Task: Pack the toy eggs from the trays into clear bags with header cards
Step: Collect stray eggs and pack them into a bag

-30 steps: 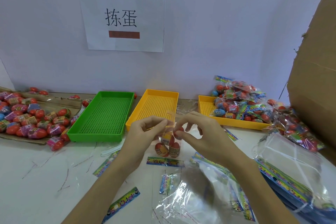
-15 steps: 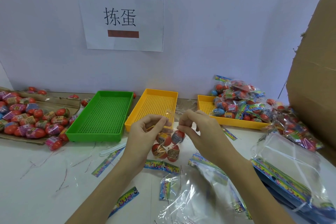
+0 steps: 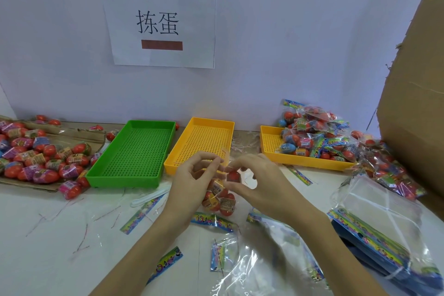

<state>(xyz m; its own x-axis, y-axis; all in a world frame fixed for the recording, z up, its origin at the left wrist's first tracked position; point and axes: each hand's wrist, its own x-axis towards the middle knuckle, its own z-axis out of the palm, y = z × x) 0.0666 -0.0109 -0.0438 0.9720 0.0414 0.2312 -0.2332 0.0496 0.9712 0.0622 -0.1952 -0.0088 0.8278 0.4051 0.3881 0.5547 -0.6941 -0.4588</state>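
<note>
A small clear bag (image 3: pixel 219 196) with several red toy eggs in it hangs between my hands above the white table. My left hand (image 3: pixel 192 182) pinches the bag's top edge from the left. My right hand (image 3: pixel 259 182) pinches the top from the right, just above a red egg (image 3: pixel 233 176). Loose toy eggs (image 3: pixel 36 158) lie piled on cardboard at the far left. Printed header cards (image 3: pixel 211 220) lie on the table under the bag.
A green tray (image 3: pixel 134 151) and a yellow tray (image 3: pixel 201 139) stand side by side behind my hands. Another yellow tray (image 3: pixel 271 149) at the right holds packed bags (image 3: pixel 312 134). Clear bags (image 3: pixel 374 218) are stacked at the right beside a cardboard box (image 3: pixel 413 94).
The bag of eggs has stayed between my hands. My fingers have shifted along its top edge, and my right thumb and fingers now sit around the upper egg.
</note>
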